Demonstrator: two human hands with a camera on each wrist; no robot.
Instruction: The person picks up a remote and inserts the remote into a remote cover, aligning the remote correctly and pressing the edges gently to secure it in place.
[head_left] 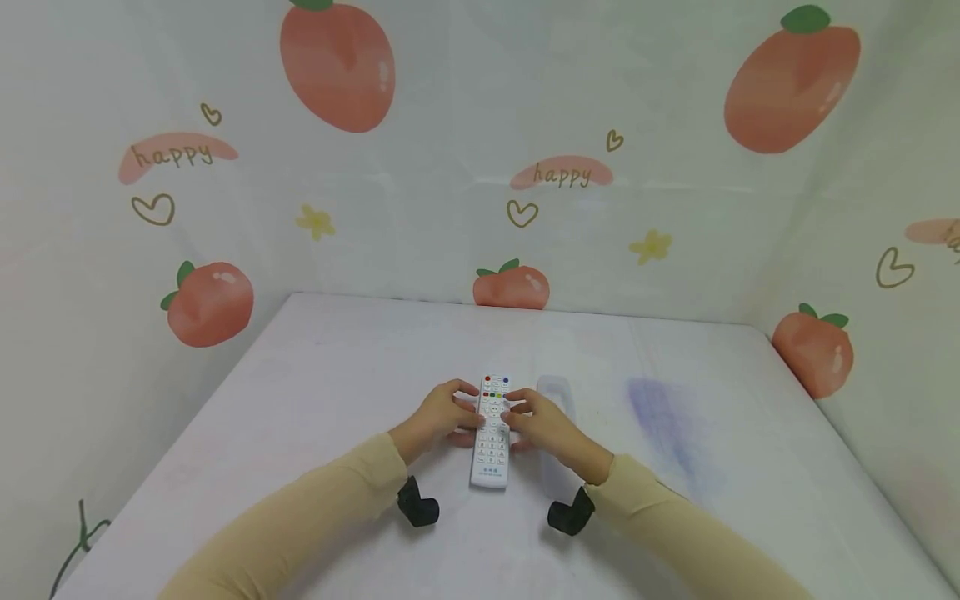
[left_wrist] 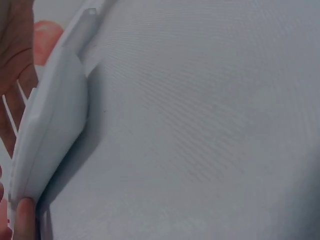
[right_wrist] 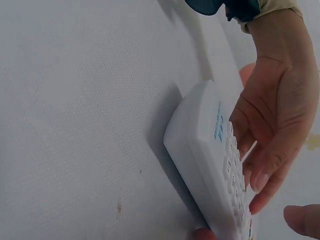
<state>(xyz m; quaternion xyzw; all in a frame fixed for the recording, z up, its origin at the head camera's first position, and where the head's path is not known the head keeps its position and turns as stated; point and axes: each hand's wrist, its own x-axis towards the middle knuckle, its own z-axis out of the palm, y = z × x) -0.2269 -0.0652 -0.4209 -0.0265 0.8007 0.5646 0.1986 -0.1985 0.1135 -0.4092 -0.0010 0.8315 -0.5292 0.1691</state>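
A slim white remote control [head_left: 491,450] with many buttons lies lengthwise between the two hands, its coloured buttons at the far end. My left hand [head_left: 438,417] holds its left side, thumb by the front face. On the opposite side my right hand [head_left: 547,429] holds it with curled fingers. A fingertip [right_wrist: 204,234] touches the remote's lower side in the right wrist view. The pale back of the remote [left_wrist: 60,110] shows in the left wrist view, close above the table; whether it touches the surface I cannot tell.
A translucent plastic sleeve or cover [head_left: 555,385] lies on the white table [head_left: 375,350], partly hidden behind the right hand. Further right is a purple stain [head_left: 663,417]. A fruit-printed curtain [head_left: 450,125] surrounds the table. Black camera mounts [head_left: 418,504] sit at both wrists.
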